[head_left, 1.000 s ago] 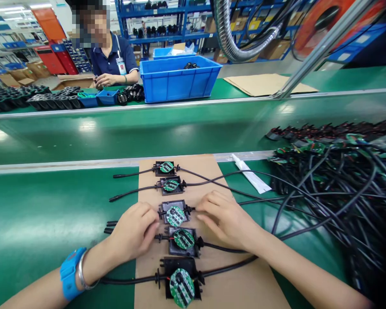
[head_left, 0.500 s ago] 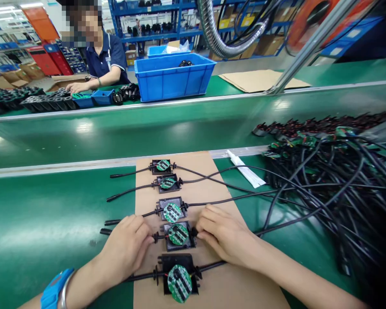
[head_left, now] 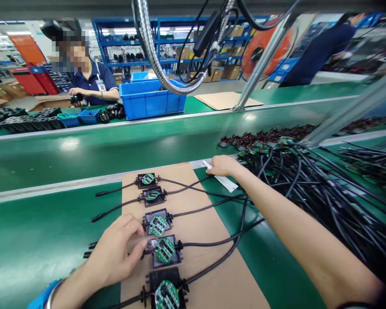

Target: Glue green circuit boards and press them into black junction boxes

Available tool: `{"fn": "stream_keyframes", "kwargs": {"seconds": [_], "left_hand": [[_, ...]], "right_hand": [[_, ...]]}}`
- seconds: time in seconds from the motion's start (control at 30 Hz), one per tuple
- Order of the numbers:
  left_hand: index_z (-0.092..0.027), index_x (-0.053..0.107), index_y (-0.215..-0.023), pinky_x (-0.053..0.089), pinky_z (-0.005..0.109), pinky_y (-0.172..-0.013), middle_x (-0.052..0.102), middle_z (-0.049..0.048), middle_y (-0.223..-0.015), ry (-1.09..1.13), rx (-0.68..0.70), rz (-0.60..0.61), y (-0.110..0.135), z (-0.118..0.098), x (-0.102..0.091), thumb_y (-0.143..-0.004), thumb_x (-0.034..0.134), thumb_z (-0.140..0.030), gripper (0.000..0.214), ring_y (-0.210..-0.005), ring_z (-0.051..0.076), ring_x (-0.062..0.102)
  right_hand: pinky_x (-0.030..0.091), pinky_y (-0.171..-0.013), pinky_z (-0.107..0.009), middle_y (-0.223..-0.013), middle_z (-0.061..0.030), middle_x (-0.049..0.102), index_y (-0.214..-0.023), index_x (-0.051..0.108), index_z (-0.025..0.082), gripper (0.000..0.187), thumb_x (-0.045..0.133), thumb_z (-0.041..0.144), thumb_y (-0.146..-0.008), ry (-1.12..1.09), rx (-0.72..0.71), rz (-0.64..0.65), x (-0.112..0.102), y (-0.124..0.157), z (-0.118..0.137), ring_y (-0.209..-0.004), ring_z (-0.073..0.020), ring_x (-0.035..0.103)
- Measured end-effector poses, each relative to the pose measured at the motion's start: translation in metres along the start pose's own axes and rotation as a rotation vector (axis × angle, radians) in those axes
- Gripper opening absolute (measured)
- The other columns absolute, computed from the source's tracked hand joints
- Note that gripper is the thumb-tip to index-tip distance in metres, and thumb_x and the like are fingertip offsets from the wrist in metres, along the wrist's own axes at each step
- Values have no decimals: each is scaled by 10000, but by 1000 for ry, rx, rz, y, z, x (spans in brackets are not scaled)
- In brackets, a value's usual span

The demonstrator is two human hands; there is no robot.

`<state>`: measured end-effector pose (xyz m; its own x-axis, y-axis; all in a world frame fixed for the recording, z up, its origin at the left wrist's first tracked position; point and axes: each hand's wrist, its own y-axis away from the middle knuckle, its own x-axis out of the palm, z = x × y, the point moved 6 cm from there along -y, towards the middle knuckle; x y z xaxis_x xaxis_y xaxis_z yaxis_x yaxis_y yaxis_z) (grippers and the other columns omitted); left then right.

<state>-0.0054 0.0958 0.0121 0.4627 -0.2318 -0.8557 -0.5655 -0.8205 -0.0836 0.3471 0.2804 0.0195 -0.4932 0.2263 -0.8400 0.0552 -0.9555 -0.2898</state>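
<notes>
Several black plastic housings lie in a column on a brown cardboard sheet [head_left: 199, 266], each with a round green circuit board and black cables at both sides. My left hand [head_left: 119, 244] is beside a housing [head_left: 165, 251] near the front, its thumb and fingers apart around the left cable end. That housing stays on the cardboard. Farther off, my right hand [head_left: 223, 166] closes over a white squeeze tube [head_left: 227, 183] lying right of the cardboard. Its fingers hide the tube's upper part. Another housing with its circuit board [head_left: 167, 295] sits at the bottom edge.
A large heap of black cables [head_left: 309, 193] with circuit boards covers the right side, behind and under my right forearm. Rows of dark red-black parts [head_left: 270, 136] lie behind it. Across the bench stand a blue bin [head_left: 152, 103] and a co-worker [head_left: 94, 81]; another person [head_left: 321, 51] leans at right.
My right hand has left the housing's right cable and moved up to the white tube. My left hand has loosened its pinch. The view has shifted, and a second person now shows at right.
</notes>
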Motion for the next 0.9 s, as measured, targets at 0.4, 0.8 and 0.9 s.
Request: {"fn": "stream_keyframes", "kwargs": {"seconds": [0.4, 0.8, 0.9], "left_hand": [[-170, 527, -1177, 456, 372, -868, 594, 104, -1129, 264, 40, -260, -76, -18, -20, -887, 533, -368, 352, -985, 230, 560], [-123, 575, -814, 463, 218, -488, 601, 29, -625, 913, -178, -165, -80, 12, 8, -864, 465, -617, 508, -520, 119, 572], [-141, 557, -864, 465, 204, -513, 585, 2, -658, 916, -168, -216, -79, 11, 0, -858, 518, -586, 447, -544, 102, 566]], "right_hand": [[495, -613, -273, -821, -22, 638, -940, 495, 213, 321, 617, 480, -812, -498, -162, -316, -23, 41, 137, -668, -138, 612], [410, -525, -228, -665, 19, 515, -779, 520, 174, 276, 525, 425, -894, -917, -180, 293, 46, 75, 198, -577, -106, 495], [379, -525, -224, -678, 17, 518, -767, 524, 176, 275, 515, 418, -897, -860, -181, 237, 44, 77, 197, -587, -106, 465]]}}
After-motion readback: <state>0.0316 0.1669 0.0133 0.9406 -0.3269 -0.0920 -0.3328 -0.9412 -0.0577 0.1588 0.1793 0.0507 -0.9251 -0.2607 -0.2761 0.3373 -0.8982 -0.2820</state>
